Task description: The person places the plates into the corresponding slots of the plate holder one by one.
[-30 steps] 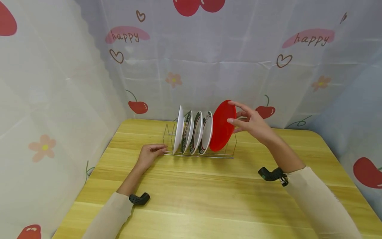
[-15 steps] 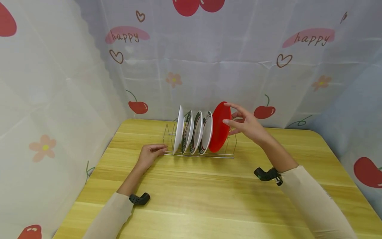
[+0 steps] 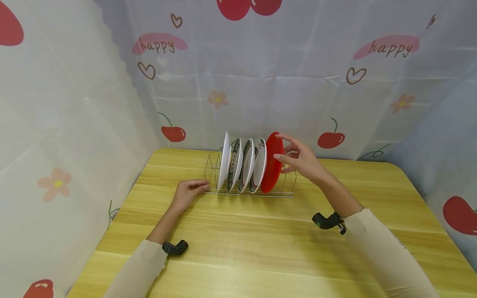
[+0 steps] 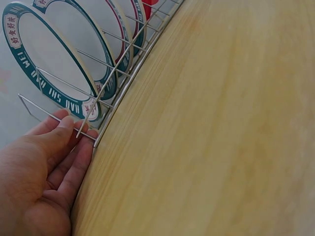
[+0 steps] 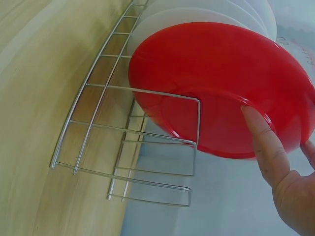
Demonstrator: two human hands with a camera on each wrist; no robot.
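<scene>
A silver wire dish rack (image 3: pixel 275 196) stands near the back of the table. In the head view, my left hand (image 3: pixel 186 193) is at its left end; the left wrist view shows thumb and fingers pinching the end wire. Several white plates stand on edge in the rack, and the leftmost one (image 4: pixel 49 54) has a green lettered rim. My right hand (image 3: pixel 303 163) holds a red plate (image 3: pixel 271 165) by its right side, thumb on the near face and fingers behind. The red plate stands nearly upright in the rack, close beside the rightmost white plate (image 3: pixel 258 165).
The wooden table (image 3: pixel 238 248) stretches in front of the rack. Behind it hangs a pale curtain (image 3: pixel 261 103) printed with cherries and hearts. Bare wire slots of the rack (image 5: pixel 194 120) show to the right of the red plate.
My right hand has moved left and slightly down with the red plate, which has turned more upright and come nearer the white plates. The left hand has stayed on the rack.
</scene>
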